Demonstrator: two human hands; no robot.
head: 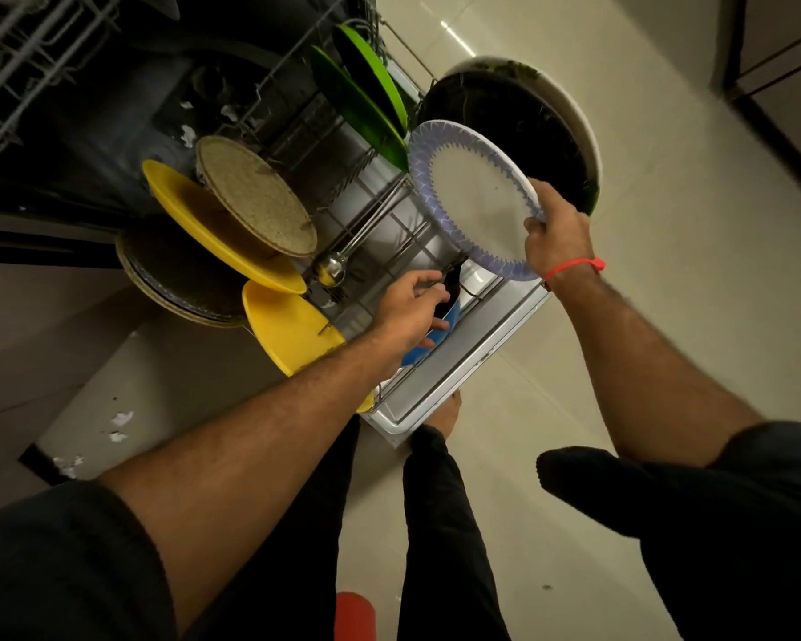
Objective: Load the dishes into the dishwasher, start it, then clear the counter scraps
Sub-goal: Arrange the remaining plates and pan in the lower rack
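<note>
Dim, warm light, ceiling glare on the floor, wide-angle bending at the edges.

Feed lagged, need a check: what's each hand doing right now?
Left hand: fingers loosely spread over the rack beside a blue dish, holding nothing visible.
Right hand: grip on the plate rim.

rack centre: open | flanks: yellow plates, green plates upright
</note>
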